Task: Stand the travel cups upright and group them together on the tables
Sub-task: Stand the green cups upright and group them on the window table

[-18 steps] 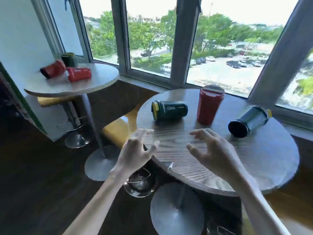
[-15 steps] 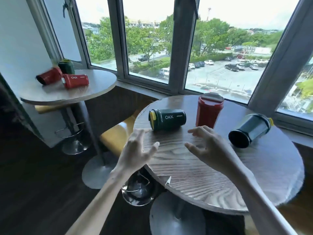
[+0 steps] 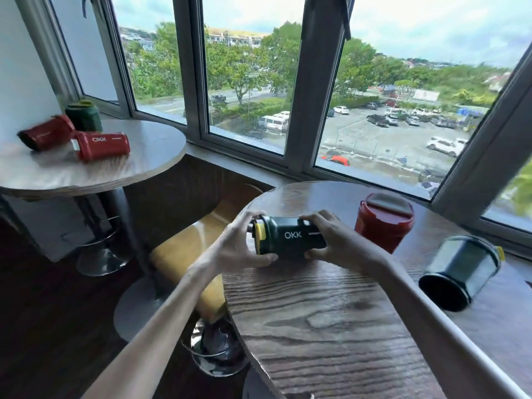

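Note:
A dark green travel cup point(image 3: 288, 237) marked OKK lies on its side on the near round table point(image 3: 331, 326). My left hand point(image 3: 239, 246) grips its yellow-lidded end, and my right hand point(image 3: 335, 243) grips the other end. To the right a red cup point(image 3: 384, 223) stands upright. A blue-grey cup point(image 3: 460, 272) lies tipped over, its dark base toward me. On the far round table point(image 3: 138, 168) two red cups point(image 3: 100, 146) point(image 3: 46, 136) lie on their sides, and a green cup point(image 3: 84, 115) stands behind them.
A yellow stool point(image 3: 190, 254) stands between the two tables, with chrome bases on the dark floor. A window sill and window frames run close behind both tables. A white wall is at the left.
Both hands have moved forward from hovering open above the near table and taken hold of the green cup's two ends. The view has come closer to the table.

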A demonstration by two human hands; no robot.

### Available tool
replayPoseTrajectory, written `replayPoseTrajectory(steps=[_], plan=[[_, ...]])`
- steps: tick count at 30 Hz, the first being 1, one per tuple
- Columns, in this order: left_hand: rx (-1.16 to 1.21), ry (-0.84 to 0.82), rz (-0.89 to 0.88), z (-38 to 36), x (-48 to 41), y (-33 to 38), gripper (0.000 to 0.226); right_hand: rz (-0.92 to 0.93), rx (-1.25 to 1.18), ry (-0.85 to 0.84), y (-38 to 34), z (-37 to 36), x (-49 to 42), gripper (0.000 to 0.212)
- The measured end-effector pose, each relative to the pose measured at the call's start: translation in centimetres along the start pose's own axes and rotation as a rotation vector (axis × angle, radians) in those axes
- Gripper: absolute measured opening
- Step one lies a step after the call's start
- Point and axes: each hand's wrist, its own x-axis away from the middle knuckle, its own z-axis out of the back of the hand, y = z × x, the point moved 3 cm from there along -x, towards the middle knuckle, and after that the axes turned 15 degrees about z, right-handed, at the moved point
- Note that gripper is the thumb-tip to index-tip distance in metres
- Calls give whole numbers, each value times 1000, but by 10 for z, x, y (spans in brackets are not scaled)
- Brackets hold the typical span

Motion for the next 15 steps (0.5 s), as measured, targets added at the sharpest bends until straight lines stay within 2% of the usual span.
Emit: replayPoseTrajectory(steps=[3, 8, 10, 12, 15], plan=[[51, -102, -25, 13, -14, -8, 85, -7, -45, 6, 5, 0, -8, 71], [275, -337, 56, 27, -29, -26, 92, -26, -86, -8, 5, -3, -19, 69], [323, -334, 32, 29, -32, -27, 90, -21, -93, 45, 5, -4, -22, 66], [395, -262, 10, 33, -34, -24, 90, -30, -130, 119, 5, -5, -22, 61], [616, -135, 10, 42, -40, -10, 101, -57, -319, 267, 4, -7, -21, 54]])
